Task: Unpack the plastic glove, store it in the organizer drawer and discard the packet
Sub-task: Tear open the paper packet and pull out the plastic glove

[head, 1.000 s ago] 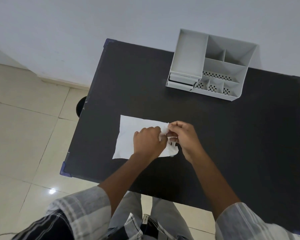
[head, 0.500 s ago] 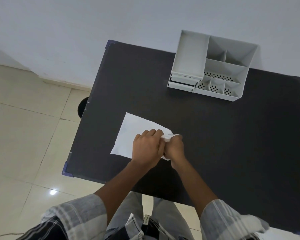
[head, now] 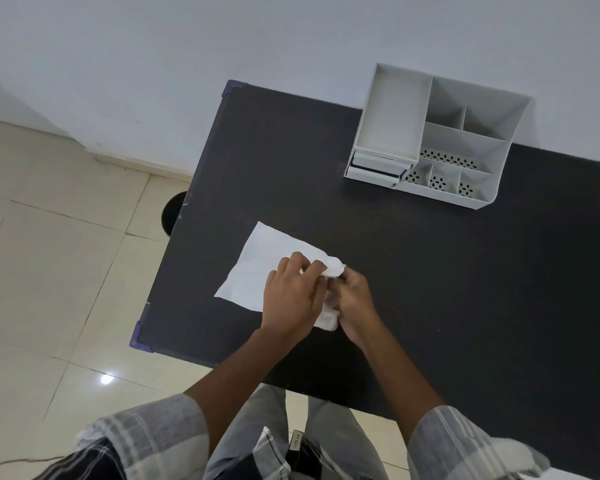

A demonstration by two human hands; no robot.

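**Meanwhile, both hands are working the glove at the packet's edge**

Right now the left hand (head: 291,299) and the right hand (head: 355,299) are meeting just below the middle of the frame, their fingers (head: 314,270) pinching a crumpled white bundle that appears to be the plastic glove (head: 331,271). The flat white packet (head: 257,268) is lying on the dark counter (head: 430,289) to the left of the hands, partly hidden under the left hand. Whether the glove is fully clear of the packet is not showing, since the hands are covering the join.

The white organizer (head: 437,140) is sitting well apart at the upper right of the frame, its drawer (head: 374,168) at the lower left corner looking shut or nearly so.

Judging from this, the thin film is risking a tear if the two hands are pulling against each other too sharply. The light packet could also be slipping off the near left counter edge, because nothing is weighing it down.
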